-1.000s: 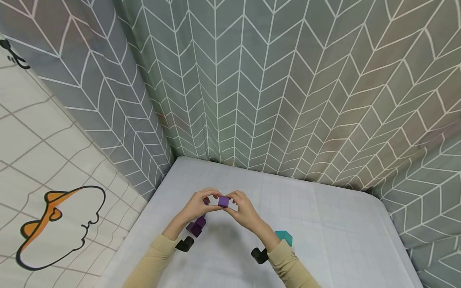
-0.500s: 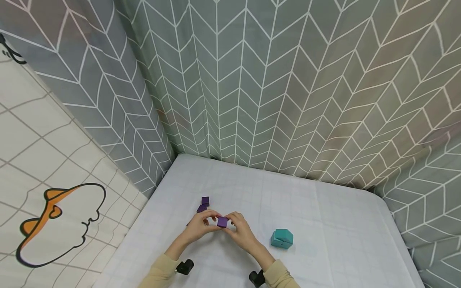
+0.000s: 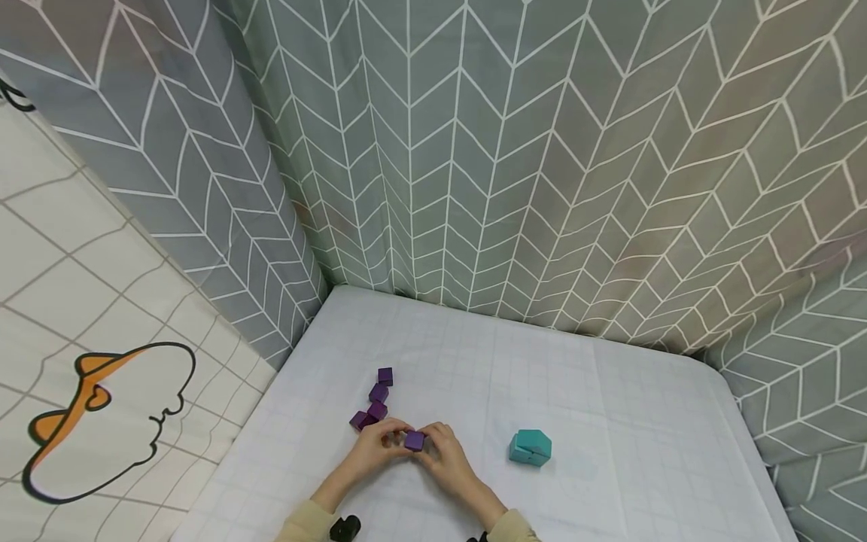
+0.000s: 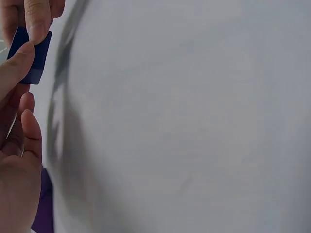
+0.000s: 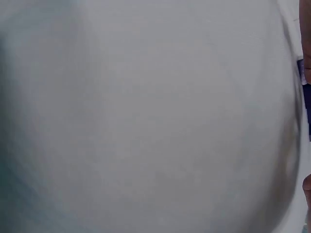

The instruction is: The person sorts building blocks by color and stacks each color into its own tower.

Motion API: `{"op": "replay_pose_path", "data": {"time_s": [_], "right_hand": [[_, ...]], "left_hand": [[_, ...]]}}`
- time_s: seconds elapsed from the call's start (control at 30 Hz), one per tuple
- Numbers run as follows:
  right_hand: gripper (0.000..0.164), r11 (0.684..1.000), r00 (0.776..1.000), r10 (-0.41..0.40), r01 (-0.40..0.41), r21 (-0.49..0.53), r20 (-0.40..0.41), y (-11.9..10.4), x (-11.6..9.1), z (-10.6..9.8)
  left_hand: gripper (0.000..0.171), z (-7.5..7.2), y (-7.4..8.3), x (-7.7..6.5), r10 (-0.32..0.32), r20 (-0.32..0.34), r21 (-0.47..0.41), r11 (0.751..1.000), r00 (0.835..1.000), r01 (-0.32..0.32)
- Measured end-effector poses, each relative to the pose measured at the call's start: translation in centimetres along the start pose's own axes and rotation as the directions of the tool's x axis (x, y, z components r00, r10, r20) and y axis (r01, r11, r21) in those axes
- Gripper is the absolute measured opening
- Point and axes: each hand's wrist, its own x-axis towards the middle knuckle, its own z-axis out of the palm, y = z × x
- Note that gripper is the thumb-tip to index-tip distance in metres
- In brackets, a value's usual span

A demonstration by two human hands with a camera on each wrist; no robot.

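A grey curtain (image 3: 508, 150) patterned with white chevrons rises behind the bed-like white surface (image 3: 637, 436), and a pale hanging (image 3: 129, 421) with a cartoon outline slants down on the left. From the near edge come two forearms in tan sleeves (image 3: 307, 521), angled inward so the hands meet low over the cloth. The left hand (image 3: 371, 450) pinches a small purple block between thumb and fingers, its remaining fingers loosely bent; the right hand (image 3: 447, 459) pinches the same block from the other side. Well off to the right sits a teal piece (image 3: 530, 447). A crooked line of purple blocks (image 3: 378, 393) runs just beyond the left hand, whose fingers lie close to its near end. The held purple block (image 3: 415, 441) is between both sets of fingertips; I can't tell whether it touches the cloth.
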Motion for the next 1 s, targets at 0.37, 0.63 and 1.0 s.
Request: {"op": "replay_pose_path", "data": {"time_s": [0.37, 0.63, 1.0], "right_hand": [[0.03, 1.0, 0.998, 0.012, -0.01, 0.02, -0.069, 0.9, -0.5, 0.9], [0.03, 1.0, 0.997, -0.011, 0.012, 0.018, -0.077, 1.1, -1.7, 1.8], [0.029, 0.999, 0.991, -0.023, 0.026, 0.021, -0.132, 1.2, -1.7, 1.9]], "left_hand": [[0.032, -0.4, 2.6, 0.2, 0.018, -0.001, -0.037, 0.999, 1.0, -0.018], [0.031, 0.1, 2.1, -1.0, 0.024, 0.007, -0.046, 0.999, 1.0, -0.024], [0.031, 0.5, 2.1, -1.0, 0.022, -0.031, -0.051, 0.998, 0.999, -0.023]]}}
